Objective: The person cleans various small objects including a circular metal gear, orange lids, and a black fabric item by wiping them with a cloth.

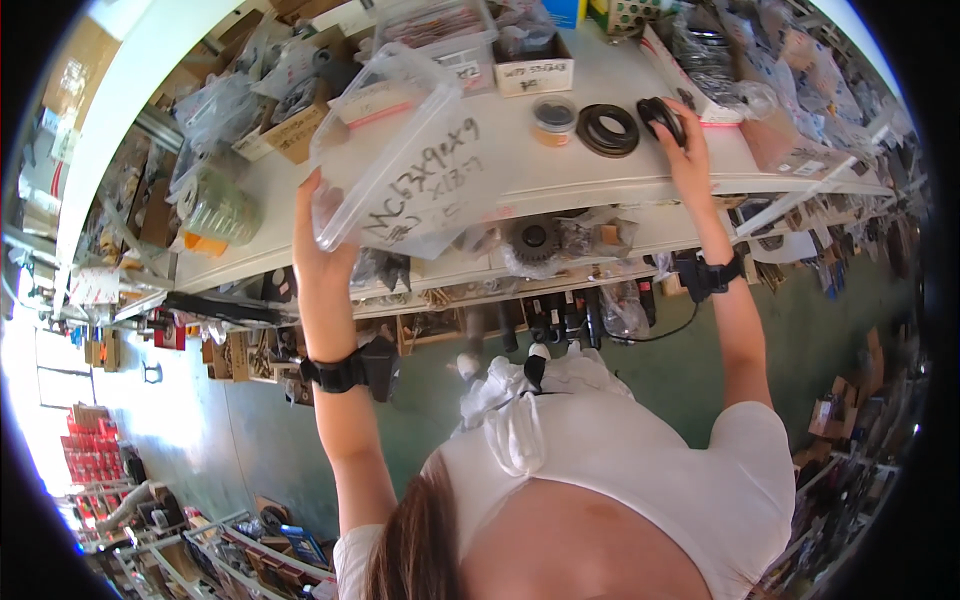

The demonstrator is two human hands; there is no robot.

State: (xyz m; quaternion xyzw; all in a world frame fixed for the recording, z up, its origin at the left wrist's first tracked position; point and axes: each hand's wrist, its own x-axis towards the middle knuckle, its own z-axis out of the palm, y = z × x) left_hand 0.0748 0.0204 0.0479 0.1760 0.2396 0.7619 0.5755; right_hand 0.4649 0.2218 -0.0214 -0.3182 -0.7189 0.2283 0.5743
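My left hand (322, 240) grips a clear plastic box (420, 165) by its near left edge. The box is tilted up on its side above the shelf, with black handwriting on one wall. At the right, my right hand (690, 165) has its fingers closed round some black ring seals (657, 118), held just above or against the shelf top; their exact number is hidden. Just left of them, a pile of flat dark rings (608, 132) lies on the white shelf (480, 150). A small round clear tub (553, 120) with orange-brown contents stands beside that pile.
Along the back are a small white carton (533, 72), a clear bin (440, 25) and a long box of bagged black rings (700, 60). A greenish roll (215, 205) stands at the left. Below, a lower shelf holds a gear (532, 240) and bagged parts.
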